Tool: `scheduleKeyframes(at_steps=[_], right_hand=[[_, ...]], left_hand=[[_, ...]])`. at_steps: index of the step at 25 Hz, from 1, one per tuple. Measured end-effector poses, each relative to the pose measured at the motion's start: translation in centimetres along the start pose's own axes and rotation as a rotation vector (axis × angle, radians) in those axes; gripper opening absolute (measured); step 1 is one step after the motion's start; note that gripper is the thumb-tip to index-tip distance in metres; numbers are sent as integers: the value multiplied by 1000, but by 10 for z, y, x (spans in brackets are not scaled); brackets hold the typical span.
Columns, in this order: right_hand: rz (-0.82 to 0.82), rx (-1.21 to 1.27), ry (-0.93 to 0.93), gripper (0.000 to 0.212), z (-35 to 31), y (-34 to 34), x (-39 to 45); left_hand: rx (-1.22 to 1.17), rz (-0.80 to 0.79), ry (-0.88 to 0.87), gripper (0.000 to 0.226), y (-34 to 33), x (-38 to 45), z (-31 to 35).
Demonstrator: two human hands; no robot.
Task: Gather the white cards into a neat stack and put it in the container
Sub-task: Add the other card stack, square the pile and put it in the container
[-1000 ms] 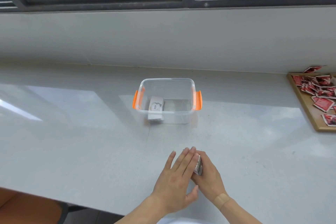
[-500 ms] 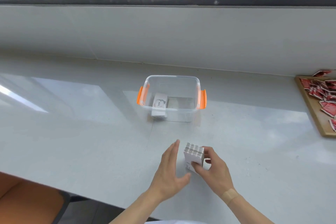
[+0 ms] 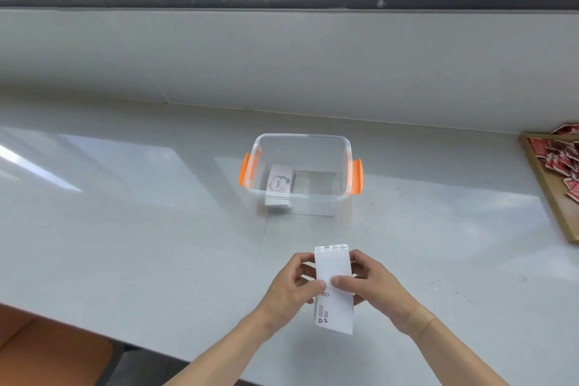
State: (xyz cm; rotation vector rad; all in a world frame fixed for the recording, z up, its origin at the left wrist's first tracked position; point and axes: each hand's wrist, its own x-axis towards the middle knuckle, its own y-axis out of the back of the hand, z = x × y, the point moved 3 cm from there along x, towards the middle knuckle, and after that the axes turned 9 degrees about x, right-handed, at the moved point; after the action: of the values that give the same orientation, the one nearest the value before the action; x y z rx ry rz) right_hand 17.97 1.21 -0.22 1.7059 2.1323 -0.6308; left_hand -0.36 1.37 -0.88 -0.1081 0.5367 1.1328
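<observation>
With the stack of white cards (image 3: pixel 332 279) pinched between left hand (image 3: pixel 289 287) and right hand (image 3: pixel 377 287) at lower centre, apparently just clear of the counter (image 3: pixel 141 229), keep fingers (image 3: pixel 343 281) pressed on both faces, square the edges, then lower it beside the cards already in the container (image 3: pixel 302 138).

Tray (image 3: pixel 545 185) w/ red packets (image 3: pixel 560 160) cut off at right edge.

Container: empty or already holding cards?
Not empty. A card stack lies inside the lidless container, at its left end; the rest of its floor is bare.
</observation>
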Motion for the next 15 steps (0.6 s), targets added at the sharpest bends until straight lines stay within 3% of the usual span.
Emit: scheduleKeyframes(at_steps=[4,8,12,15], right_hand=[[-23,8,31,38,-36,-8,4],[2,-12,161,32,-85,0,17],[421,-256,504,40,-125,24,45],[475,-526,618,58,-137,28,80]], left_hand=[[-60,-12,-19,40,20,5,31],[-129,-30,-86,49,48,28,72],[-197,-13,-30,48,79,67,100],[-135,127,18,38,102,106,113]])
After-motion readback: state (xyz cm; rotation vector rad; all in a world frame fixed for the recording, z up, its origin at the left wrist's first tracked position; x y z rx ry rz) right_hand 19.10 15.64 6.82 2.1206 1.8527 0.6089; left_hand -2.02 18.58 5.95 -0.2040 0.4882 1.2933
